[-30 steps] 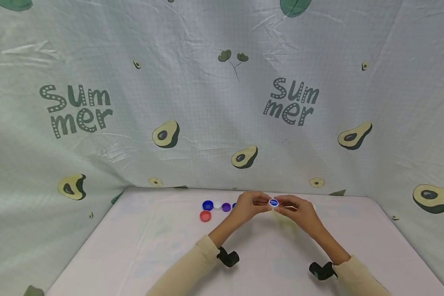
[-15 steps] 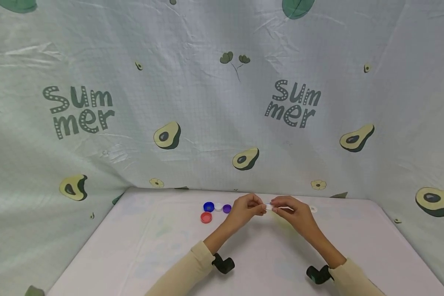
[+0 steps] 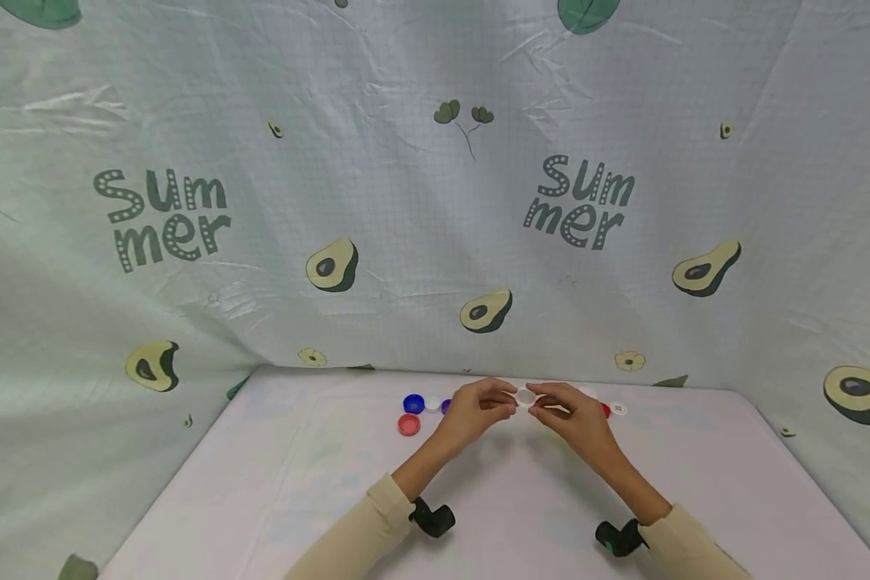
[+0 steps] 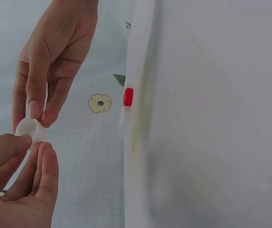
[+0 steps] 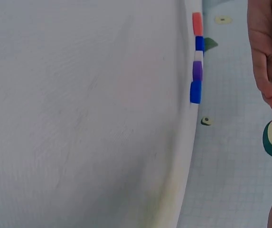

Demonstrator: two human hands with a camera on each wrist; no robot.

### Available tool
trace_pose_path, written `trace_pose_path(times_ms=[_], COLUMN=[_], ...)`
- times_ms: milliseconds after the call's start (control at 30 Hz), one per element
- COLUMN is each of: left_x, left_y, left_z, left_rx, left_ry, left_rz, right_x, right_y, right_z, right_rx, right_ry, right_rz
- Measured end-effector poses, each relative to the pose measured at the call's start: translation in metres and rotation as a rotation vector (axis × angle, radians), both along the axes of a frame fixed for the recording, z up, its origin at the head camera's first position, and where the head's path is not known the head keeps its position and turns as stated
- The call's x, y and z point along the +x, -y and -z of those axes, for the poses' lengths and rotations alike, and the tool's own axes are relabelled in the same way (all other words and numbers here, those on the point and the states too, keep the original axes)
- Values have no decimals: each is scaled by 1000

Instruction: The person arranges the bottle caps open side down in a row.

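Note:
A small white bottle cap [image 3: 525, 397] is held up over the far part of the table, its hollow side facing the head camera. Fingers and thumb of my left hand [image 3: 476, 409] pinch its left edge. On the opposite edge my right hand [image 3: 574, 415] pinches it too. From the left wrist, the cap [image 4: 26, 126] appears as a pale ring, with the left hand [image 4: 24, 178] below and the right hand [image 4: 55, 61] above. At the right wrist view's border both hands show only in part, and little of the cap is visible.
Left of the hands lie a blue cap [image 3: 414, 403], a white cap [image 3: 432, 405], a partly covered purple cap [image 3: 445, 407] and a coral red cap [image 3: 409, 424]. Beyond the right hand are a red cap [image 3: 606, 410] and a white cap [image 3: 619, 409]. A printed curtain [image 3: 391, 322] hangs behind the table.
The cap has been turned over between the fingers: its blue printed top faced the camera first, then its side, now its hollow underside. Both hands have shifted slightly left.

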State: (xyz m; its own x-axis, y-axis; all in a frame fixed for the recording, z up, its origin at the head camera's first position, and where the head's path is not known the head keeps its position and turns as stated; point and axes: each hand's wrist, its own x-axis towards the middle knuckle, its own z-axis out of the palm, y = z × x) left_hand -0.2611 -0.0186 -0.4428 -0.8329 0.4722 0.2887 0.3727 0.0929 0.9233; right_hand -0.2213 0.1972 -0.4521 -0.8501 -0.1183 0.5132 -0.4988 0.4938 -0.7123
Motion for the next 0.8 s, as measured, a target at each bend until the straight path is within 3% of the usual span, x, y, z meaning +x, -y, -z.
trace_pose_path(times_ms=[167,367,567,800], left_x=[1,-1,-3,-4], left_y=[2,6,14,27], left_z=[0,1,3,1], left_rx=[-22,-18,50,68], left_ry=[-81,-112,-134,-172], left_rz=[-51,-93,-101,-91], right_x=[-3,-4,-8,-12], right_y=[4,12,21,33], right_z=[2,2,3,-2], right_rx=[-14,-47,-79,-61], right_ry=[23,46,73,91], right_rz=[17,26,-33,-39])
